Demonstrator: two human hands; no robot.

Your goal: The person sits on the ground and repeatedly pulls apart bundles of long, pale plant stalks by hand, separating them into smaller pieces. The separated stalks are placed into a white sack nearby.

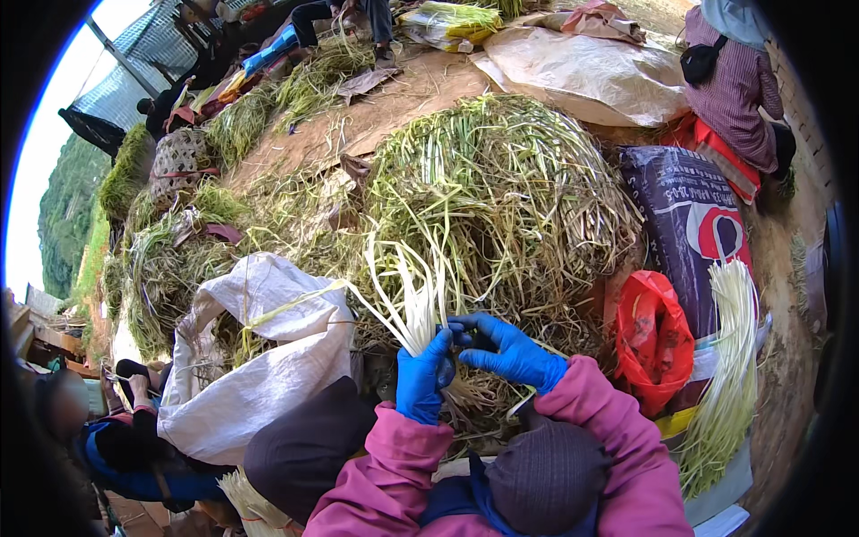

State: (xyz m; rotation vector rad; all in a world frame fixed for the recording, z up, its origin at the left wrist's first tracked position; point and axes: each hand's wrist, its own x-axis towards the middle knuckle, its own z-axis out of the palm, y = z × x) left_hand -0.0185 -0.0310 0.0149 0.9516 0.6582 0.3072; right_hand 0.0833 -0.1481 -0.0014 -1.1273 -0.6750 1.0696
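Observation:
My left hand, in a blue glove, is closed around a small bunch of pale leafy stalks that fan upward, with the roots hanging below the fist. Just to the right, my right hand, also gloved in blue, has its thumb and fingertips at the edge of the bunch; whether they pinch a stalk cannot be made out. Behind both hands rises a large heap of green and yellowed stalks. To the right, a sheaf of trimmed pale stalks lies across sacks.
An open white woven sack stands at left, a red plastic bag at right beside a dark printed sack. One person sits at lower left; another is at upper right. A white sheet lies behind the heap.

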